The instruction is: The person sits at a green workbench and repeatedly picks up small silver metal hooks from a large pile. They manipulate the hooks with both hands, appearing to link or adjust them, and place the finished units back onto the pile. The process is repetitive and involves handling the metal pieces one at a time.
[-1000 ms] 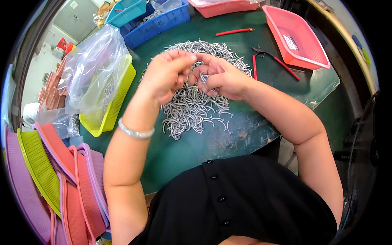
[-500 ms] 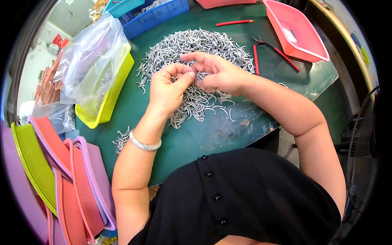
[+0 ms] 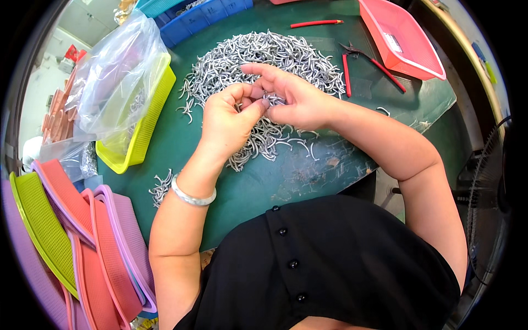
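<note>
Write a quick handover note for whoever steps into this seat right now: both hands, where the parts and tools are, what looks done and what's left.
Left hand: raised over the pile, fingertips pinching small grey curved metal pieces against the right hand's.
Right hand: same spot, fingers working a piece; which hand really grips it is hard to tell.
Pile of metal pieces: large heap on the green mat, with a small separate cluster by the left wrist.
Red-handled pliers lie untouched to the right, beside the pink tray.
Yellow basket with a clear bag on the left.
Done: cannot tell. Left: most of the pile.
</note>
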`<action>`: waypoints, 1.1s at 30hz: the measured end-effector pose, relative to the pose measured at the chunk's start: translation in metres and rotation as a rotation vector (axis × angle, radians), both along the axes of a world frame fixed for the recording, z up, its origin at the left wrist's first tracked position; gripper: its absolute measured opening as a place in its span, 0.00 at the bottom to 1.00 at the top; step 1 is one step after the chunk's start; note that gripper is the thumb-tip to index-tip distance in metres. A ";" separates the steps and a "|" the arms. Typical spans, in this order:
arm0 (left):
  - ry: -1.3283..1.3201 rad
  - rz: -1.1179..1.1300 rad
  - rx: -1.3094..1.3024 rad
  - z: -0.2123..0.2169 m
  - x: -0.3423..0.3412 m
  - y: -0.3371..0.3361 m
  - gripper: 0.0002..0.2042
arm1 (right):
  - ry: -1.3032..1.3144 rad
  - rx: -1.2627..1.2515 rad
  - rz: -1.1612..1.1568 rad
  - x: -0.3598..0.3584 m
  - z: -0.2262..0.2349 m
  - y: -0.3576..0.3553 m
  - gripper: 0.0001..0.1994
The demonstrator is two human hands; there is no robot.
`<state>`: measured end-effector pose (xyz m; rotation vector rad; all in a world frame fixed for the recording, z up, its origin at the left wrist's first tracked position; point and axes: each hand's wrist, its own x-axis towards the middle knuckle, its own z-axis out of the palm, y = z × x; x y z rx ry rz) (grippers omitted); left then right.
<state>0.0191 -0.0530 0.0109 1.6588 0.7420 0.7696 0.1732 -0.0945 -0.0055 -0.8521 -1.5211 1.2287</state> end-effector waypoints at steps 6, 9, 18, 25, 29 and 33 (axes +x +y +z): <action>-0.093 -0.042 -0.139 -0.003 -0.003 0.004 0.02 | 0.078 -0.132 0.031 0.002 0.010 0.000 0.31; -0.135 0.003 -0.047 -0.002 -0.005 0.004 0.03 | 0.223 -0.294 0.081 0.007 0.011 0.000 0.26; -0.305 0.038 0.000 -0.009 -0.011 0.015 0.05 | 0.267 -0.460 0.035 0.010 0.016 0.001 0.08; -0.284 0.012 -0.024 -0.013 -0.010 0.014 0.06 | 0.095 -0.304 -0.105 0.003 0.016 -0.002 0.06; -0.277 -0.005 -0.040 -0.015 -0.010 0.014 0.06 | -0.001 -0.204 -0.149 0.002 0.015 -0.003 0.06; -0.303 -0.004 -0.103 -0.012 -0.010 0.013 0.06 | -0.060 -0.124 -0.190 0.001 0.014 -0.003 0.08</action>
